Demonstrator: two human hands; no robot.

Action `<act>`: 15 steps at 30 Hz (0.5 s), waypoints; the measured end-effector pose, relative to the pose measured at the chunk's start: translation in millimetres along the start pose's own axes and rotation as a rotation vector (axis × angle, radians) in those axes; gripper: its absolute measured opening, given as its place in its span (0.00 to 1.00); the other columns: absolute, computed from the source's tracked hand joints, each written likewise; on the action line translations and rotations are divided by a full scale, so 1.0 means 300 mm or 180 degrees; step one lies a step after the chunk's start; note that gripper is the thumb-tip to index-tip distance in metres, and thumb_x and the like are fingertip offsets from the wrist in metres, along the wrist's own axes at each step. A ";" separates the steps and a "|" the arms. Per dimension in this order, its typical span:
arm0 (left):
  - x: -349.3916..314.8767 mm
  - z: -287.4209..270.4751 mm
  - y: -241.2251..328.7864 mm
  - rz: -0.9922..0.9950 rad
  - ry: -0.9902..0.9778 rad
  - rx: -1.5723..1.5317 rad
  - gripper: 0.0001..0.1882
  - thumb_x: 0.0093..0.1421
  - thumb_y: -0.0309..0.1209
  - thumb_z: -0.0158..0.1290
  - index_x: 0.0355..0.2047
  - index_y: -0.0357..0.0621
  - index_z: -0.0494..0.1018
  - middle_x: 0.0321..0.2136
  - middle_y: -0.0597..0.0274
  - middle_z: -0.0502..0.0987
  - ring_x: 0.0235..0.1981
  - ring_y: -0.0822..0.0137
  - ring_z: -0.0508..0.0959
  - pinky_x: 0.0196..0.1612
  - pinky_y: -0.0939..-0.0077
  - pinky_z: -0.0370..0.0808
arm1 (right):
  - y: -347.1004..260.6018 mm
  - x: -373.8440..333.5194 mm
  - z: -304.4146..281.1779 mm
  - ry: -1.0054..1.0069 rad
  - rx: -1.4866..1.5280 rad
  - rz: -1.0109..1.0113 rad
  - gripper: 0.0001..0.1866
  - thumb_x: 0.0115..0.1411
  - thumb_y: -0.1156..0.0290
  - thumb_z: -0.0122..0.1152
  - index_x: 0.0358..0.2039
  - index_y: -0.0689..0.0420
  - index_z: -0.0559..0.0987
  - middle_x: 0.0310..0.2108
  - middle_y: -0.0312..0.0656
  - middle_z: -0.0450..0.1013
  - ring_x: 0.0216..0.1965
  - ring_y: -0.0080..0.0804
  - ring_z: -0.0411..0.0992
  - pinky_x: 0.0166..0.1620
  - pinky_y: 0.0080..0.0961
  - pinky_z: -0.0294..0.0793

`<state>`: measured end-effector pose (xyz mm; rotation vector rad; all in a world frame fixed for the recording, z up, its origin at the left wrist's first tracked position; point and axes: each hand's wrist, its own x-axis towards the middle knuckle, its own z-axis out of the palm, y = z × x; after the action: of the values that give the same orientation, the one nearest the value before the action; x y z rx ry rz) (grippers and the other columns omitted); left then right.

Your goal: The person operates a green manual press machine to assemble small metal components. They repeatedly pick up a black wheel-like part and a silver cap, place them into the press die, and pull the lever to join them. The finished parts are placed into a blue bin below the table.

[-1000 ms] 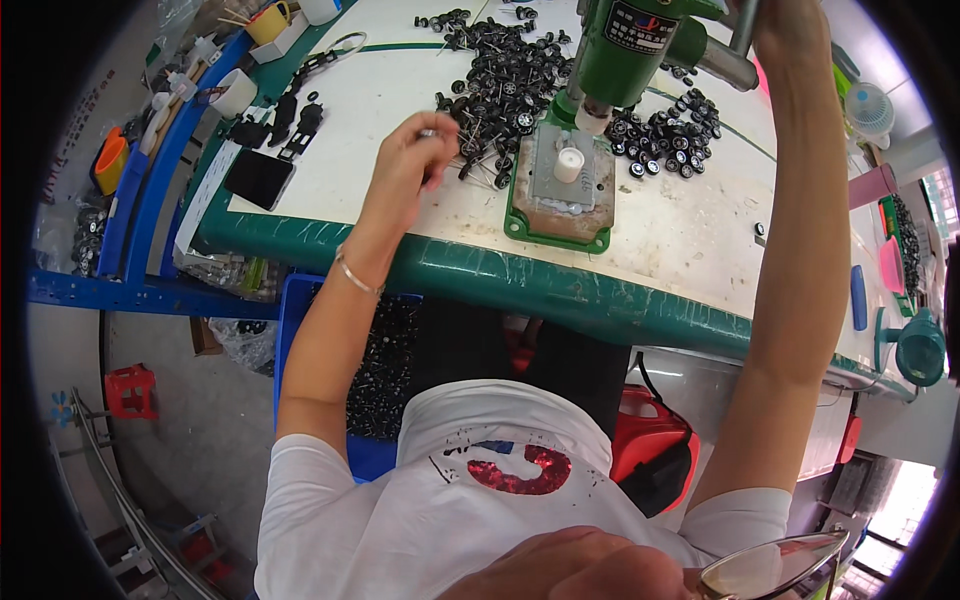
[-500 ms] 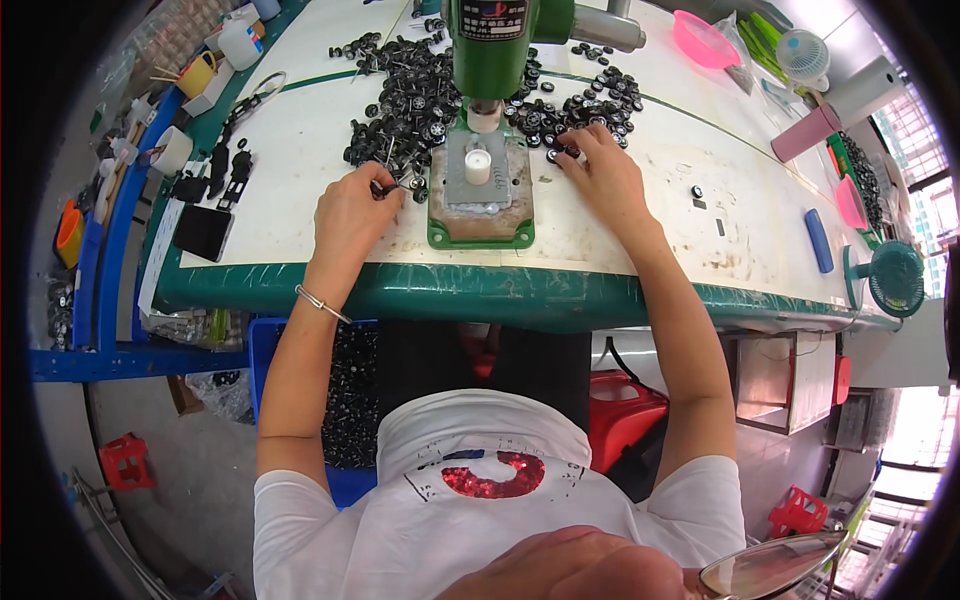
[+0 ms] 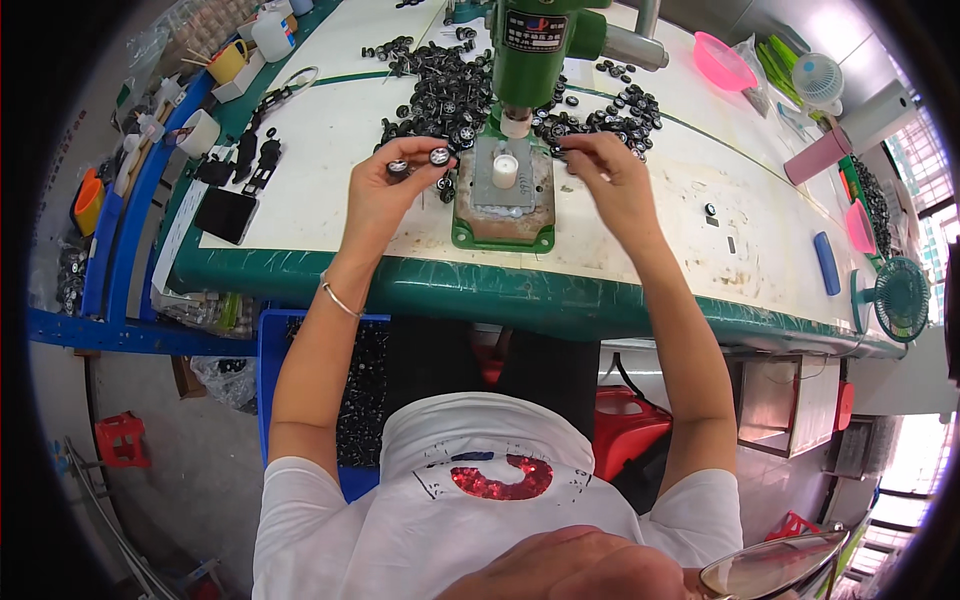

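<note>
My left hand (image 3: 378, 205) is closed on small black toy wheels with silver hubs. One wheel (image 3: 398, 168) sits against its fingers, and another wheel (image 3: 439, 156) shows at the fingertips, left of the press. My right hand (image 3: 618, 185) is pinched by the right-hand wheel pile; a dark wheel (image 3: 557, 147) shows at its fingertips, partly hidden. Between my hands stands a green hand press (image 3: 530, 60). Its ram hangs above a white round holder (image 3: 504, 172) on a grey metal plate (image 3: 487, 203). The holder's top shows no wheel.
Black wheels, some on thin axles, lie in a heap (image 3: 440, 95) behind the press. A phone (image 3: 225, 216) lies at left, a blue roll (image 3: 826, 263) at right. Farther off are a pink basin (image 3: 724, 62) and a green fan (image 3: 900, 298). Below stands a blue crate (image 3: 272, 375).
My left hand has lifted off the table by the heap, and two wheels now show in it. My right hand's fingers have closed and drawn slightly nearer the press. The view has shifted a little.
</note>
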<state>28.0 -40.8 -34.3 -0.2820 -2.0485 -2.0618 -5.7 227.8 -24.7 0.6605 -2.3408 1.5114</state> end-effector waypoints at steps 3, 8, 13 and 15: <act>0.018 0.023 -0.013 -0.0214 -0.0125 -0.0443 0.15 0.56 0.20 0.57 0.45 0.41 0.77 0.31 0.65 0.79 0.28 0.82 0.73 0.24 0.90 0.61 | -0.081 0.011 0.080 -0.0327 0.0019 -0.0454 0.08 0.57 0.76 0.59 0.38 0.59 0.79 0.35 0.40 0.73 0.38 0.31 0.74 0.42 0.25 0.73; 0.040 0.075 -0.021 -0.0511 -0.0219 -0.0875 0.16 0.55 0.21 0.59 0.45 0.39 0.77 0.31 0.64 0.79 0.23 0.83 0.66 0.23 0.90 0.61 | -0.089 0.008 0.132 -0.0357 -0.0004 -0.0348 0.08 0.54 0.76 0.62 0.36 0.59 0.79 0.37 0.39 0.73 0.40 0.33 0.73 0.45 0.27 0.71; 0.060 0.076 -0.006 -0.0516 -0.0196 -0.1113 0.17 0.53 0.21 0.61 0.45 0.38 0.77 0.31 0.64 0.79 0.25 0.82 0.71 0.23 0.89 0.60 | -0.090 -0.004 0.151 -0.0239 0.0480 0.0400 0.10 0.54 0.75 0.62 0.38 0.60 0.79 0.36 0.39 0.73 0.41 0.32 0.73 0.46 0.27 0.70; 0.065 0.084 0.005 -0.0446 -0.0228 -0.1139 0.17 0.53 0.21 0.61 0.45 0.38 0.77 0.29 0.65 0.78 0.25 0.82 0.71 0.23 0.89 0.60 | -0.089 0.000 0.150 -0.0245 0.0234 0.0115 0.10 0.55 0.74 0.62 0.39 0.59 0.79 0.36 0.39 0.72 0.41 0.31 0.72 0.46 0.27 0.69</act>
<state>9.2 -16.2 -27.1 -0.2805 -1.7704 -2.5369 8.8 177.7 -22.5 0.7097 -2.3752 1.6224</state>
